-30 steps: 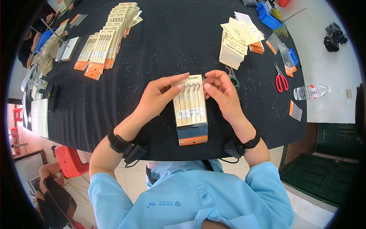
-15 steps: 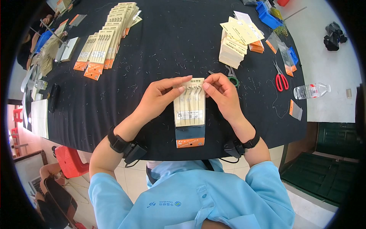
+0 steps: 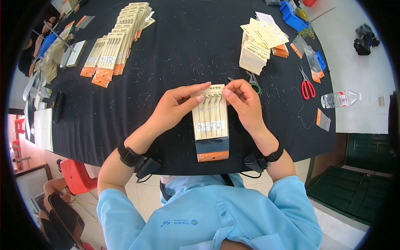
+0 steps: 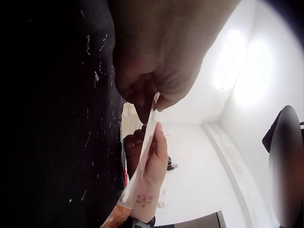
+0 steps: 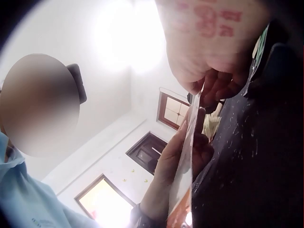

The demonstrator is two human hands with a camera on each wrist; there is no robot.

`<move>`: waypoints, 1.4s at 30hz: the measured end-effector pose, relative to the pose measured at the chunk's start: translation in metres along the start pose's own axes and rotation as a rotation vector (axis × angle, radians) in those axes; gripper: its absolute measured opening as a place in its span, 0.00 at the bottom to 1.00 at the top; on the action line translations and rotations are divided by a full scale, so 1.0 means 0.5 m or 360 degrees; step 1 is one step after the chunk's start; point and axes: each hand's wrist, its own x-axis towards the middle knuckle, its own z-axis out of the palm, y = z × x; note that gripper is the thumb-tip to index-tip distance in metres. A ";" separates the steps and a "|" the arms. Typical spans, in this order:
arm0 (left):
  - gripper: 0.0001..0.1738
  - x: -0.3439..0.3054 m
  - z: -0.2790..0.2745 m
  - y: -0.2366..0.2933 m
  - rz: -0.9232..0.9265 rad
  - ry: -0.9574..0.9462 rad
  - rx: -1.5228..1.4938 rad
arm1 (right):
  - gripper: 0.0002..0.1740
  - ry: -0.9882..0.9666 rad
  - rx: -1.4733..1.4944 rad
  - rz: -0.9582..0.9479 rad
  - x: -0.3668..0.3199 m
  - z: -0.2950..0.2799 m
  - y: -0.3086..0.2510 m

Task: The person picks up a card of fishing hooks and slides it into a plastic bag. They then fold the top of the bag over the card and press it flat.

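Observation:
A cream card with several long-shanked fish hooks [image 3: 210, 111] sits in a clear plastic bag [image 3: 212, 146] whose far end is orange. My left hand [image 3: 173, 103] pinches the bag and card at the top left corner, thumb on the front face. At the top right corner my right hand [image 3: 245, 102] holds the edge between thumb and curled fingers. Both wrist views show the bag edge-on, a thin sheet between the left hand [image 5: 173, 154] and the right hand, raised above the black cloth.
Packed hook cards [image 3: 112, 50] lie in overlapping rows at the far left. A stack of cream cards [image 3: 253, 54] stands at the far right, with green-handled scissors [image 3: 255, 86] nearer me. Red scissors [image 3: 307, 87], a water bottle [image 3: 341, 100] and a blue bin [image 3: 293, 17] are further right.
The bag and card have come slightly nearer my body, shifting a little left and then back right. My right fingers have closed in at the top right corner; the left hand has barely moved.

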 end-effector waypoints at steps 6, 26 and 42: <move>0.25 -0.001 0.002 0.003 -0.0004 -0.0014 -0.0060 | 0.09 -0.0008 0.0089 0.0007 0.001 0.000 0.002; 0.30 0.025 -0.038 0.000 0.0255 0.0633 -0.0335 | 0.28 -0.0366 0.0124 0.0269 -0.001 0.005 -0.011; 0.36 0.040 -0.102 -0.001 0.0439 0.0902 -0.0475 | 0.21 -0.0545 -0.0675 0.0348 -0.021 0.011 -0.061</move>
